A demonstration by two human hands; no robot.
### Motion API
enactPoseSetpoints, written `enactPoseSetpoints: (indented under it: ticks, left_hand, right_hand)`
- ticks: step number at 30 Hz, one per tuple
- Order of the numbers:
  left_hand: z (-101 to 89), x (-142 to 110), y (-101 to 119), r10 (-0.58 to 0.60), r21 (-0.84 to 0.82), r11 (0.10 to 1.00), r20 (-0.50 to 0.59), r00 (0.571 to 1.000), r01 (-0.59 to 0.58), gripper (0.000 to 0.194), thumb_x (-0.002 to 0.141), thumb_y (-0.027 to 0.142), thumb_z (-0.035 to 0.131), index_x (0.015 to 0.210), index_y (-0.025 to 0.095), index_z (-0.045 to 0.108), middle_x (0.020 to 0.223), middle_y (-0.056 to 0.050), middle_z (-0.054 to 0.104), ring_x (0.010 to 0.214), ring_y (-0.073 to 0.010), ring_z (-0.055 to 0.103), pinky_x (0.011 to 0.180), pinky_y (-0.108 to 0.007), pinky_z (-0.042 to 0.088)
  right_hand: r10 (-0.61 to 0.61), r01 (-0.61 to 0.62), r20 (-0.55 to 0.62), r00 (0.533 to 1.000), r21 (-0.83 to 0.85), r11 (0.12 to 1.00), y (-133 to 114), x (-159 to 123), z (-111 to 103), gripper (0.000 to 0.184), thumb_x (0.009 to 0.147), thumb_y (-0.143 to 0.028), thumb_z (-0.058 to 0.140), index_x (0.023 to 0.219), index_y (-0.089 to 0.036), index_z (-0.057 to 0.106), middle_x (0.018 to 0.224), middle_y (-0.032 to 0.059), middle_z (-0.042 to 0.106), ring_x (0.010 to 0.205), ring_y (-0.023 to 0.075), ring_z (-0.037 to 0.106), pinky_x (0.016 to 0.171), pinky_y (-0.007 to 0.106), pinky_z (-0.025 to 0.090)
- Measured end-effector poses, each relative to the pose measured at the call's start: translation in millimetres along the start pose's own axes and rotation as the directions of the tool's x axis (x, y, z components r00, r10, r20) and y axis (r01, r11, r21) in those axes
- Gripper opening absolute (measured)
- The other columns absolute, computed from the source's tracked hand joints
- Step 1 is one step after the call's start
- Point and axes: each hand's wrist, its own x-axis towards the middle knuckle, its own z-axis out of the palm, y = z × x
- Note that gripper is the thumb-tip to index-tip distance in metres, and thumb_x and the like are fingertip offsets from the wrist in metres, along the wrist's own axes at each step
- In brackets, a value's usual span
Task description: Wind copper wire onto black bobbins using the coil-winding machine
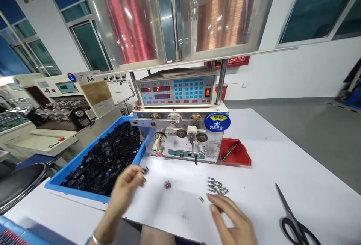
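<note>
My left hand (126,188) hangs over the white table's left side, its fingertips pinching a small black bobbin (145,170) beside a blue tray. My right hand (231,218) rests low at the front, fingers apart and holding nothing. Just beyond those fingers lies a small group of metal clips (217,186). A single small metal piece (201,199) sits close to them. Between my hands stands a small bobbin with copper winding (167,185). Black-handled scissors (296,218) lie further right, out of reach of my fingertips.
The blue tray (84,152) is heaped with black bobbins. Behind the white table (282,155) stands a coil winding machine (180,124) with a keypad and red displays, under copper wire spools (222,12). A red tray (235,153) holds a pen-like tool. Another machine marked A6 (67,102) stands left.
</note>
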Motion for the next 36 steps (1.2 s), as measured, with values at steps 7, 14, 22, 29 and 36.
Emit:
enactPoseSetpoints:
  ticks: [7,14,22,29,36]
  left_hand:
    - [94.0,-72.1,7.1,-0.098,-0.422,0.871,0.351,0.931,0.251,0.037,0.062,0.052,0.074,0.074,0.019,0.061,0.057,0.001,0.057,0.056,-0.0121,0.052,0.058,-0.026,0.044]
    - [101.1,-71.0,2.7,-0.151,-0.427,0.871,0.232,0.961,0.24,0.032,0.055,0.045,0.08,0.065,0.016,0.07,0.057,-0.003,0.069,0.057,-0.0179,0.063,0.061,-0.032,0.053]
    - [112.7,-76.2,16.5,-0.152,-0.453,0.865,0.17,0.974,0.214,0.026,0.063,0.039,0.076,0.068,0.014,0.073,0.063,-0.005,0.072,0.06,-0.0179,0.065,0.062,-0.031,0.056]
    - [104.0,-69.2,11.2,-0.098,-0.408,0.887,0.29,0.952,0.215,0.025,0.055,0.022,0.083,0.079,0.018,0.073,0.068,-0.003,0.073,0.063,-0.0151,0.066,0.062,-0.024,0.054]
    - [117.7,-24.4,17.7,0.002,-0.329,0.942,0.21,0.978,0.069,0.03,0.06,0.028,0.079,0.088,0.018,0.074,0.08,-0.006,0.074,0.073,-0.0178,0.067,0.071,-0.028,0.054]
  right_hand:
    - [-0.198,0.156,0.124,0.972,0.286,0.945,-54.5,17.8,40.8,0.018,0.086,-0.023,0.052,0.1,-0.021,0.063,0.082,0.0044,0.065,0.067,0.0134,0.061,0.06,0.025,0.054]
    - [-0.219,0.261,-0.224,0.95,0.179,0.949,-46.6,4.1,40.5,0.019,0.08,-0.014,0.06,0.097,-0.023,0.065,0.085,0.0051,0.067,0.071,0.0158,0.063,0.062,0.027,0.055]
    - [-0.282,0.341,-0.293,0.914,0.174,0.924,-47.4,6.7,43.7,0.018,0.082,-0.011,0.056,0.092,-0.021,0.067,0.082,0.0049,0.066,0.07,0.0151,0.063,0.058,0.026,0.055]
    - [-0.418,0.437,-0.146,0.897,0.142,0.888,-34.6,10.4,34.1,0.025,0.074,-0.002,0.062,0.089,-0.022,0.066,0.076,0.0029,0.064,0.068,0.0141,0.058,0.056,0.026,0.053]
    - [0.026,0.022,-0.226,0.974,0.209,0.978,6.3,67.0,32.6,0.029,0.09,-0.033,0.045,0.107,-0.022,0.066,0.103,0.0096,0.067,0.091,0.0204,0.063,0.075,0.036,0.054]
